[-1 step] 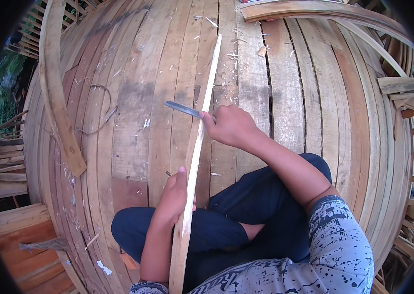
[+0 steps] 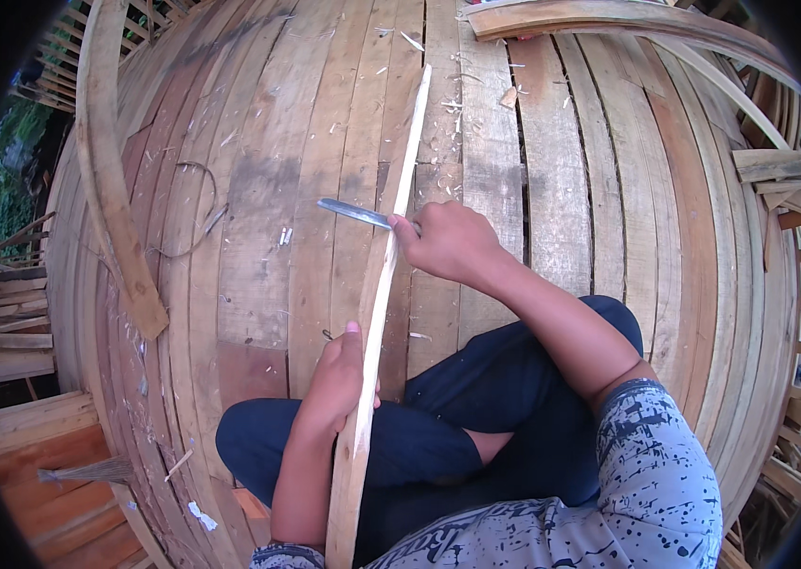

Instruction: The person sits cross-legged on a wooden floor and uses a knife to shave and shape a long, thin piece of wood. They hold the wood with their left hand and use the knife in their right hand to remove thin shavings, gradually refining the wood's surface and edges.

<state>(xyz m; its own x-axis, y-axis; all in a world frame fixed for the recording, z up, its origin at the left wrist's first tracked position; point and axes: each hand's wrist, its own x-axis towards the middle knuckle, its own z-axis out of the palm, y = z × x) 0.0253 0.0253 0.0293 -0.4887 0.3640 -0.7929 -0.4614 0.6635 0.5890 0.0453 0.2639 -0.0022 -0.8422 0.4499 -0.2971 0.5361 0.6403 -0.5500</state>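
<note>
A long, narrow strip of pale wood (image 2: 377, 327) runs from my lap out over the plank floor, its far end tapering to a point. My left hand (image 2: 336, 384) is wrapped round the strip near my knee, thumb along its side. Farther up, my right hand (image 2: 448, 242) grips a knife (image 2: 353, 212) whose handle is hidden in the fist. The grey blade points left and lies across the strip, touching it near my right thumb.
Wood shavings (image 2: 453, 119) are scattered over the floor planks (image 2: 258, 237). A long curved board (image 2: 107, 180) lies at the left, another beam (image 2: 628, 27) at the far right. A thin cord (image 2: 200, 223) curls on the left planks. Stacked timber (image 2: 784, 169) stands at the right edge.
The strip's far tip has shifted very slightly to the right. The knife blade has tilted a little and now looks brighter. Both hands keep their holds.
</note>
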